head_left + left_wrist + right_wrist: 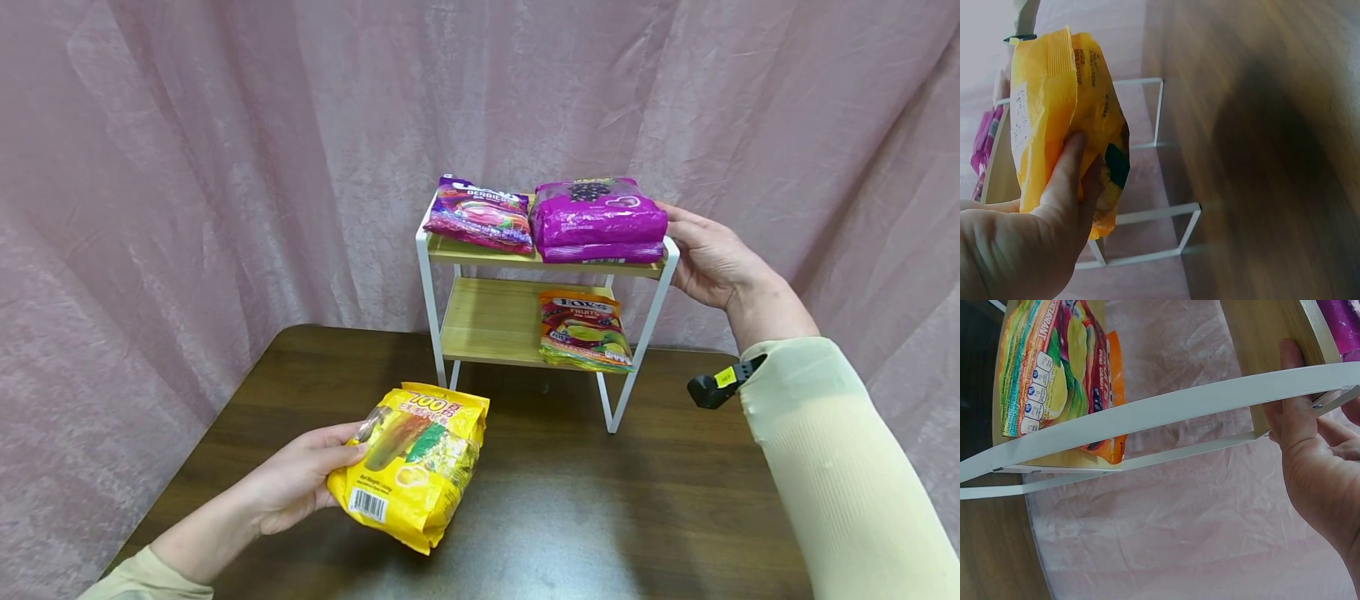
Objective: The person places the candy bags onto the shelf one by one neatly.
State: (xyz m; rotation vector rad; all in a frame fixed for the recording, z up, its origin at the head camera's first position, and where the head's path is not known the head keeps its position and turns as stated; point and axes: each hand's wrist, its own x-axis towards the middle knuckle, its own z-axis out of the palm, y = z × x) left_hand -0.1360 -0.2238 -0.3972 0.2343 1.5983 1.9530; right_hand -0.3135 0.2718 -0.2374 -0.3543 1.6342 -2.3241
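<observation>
In front of the rack, my left hand (303,475) pinches a yellow candy bag (412,467) by its left side, thumb on the front. The left wrist view shows the same yellow bag (1047,112) held off the table. My right hand (712,254) grips the right end of the two-tier rack (483,321), beside a purple candy bag (600,221). In the right wrist view, its thumb (1291,356) lies under the upper board, while the other fingers are partly hidden by the white frame.
A berries candy bag (480,215) lies left of the purple one on the upper shelf. On the lower shelf, a Fox's fruits bag (585,329) rests at the right. The rack stands on a dark wooden table (525,517) before a pink curtain (225,167).
</observation>
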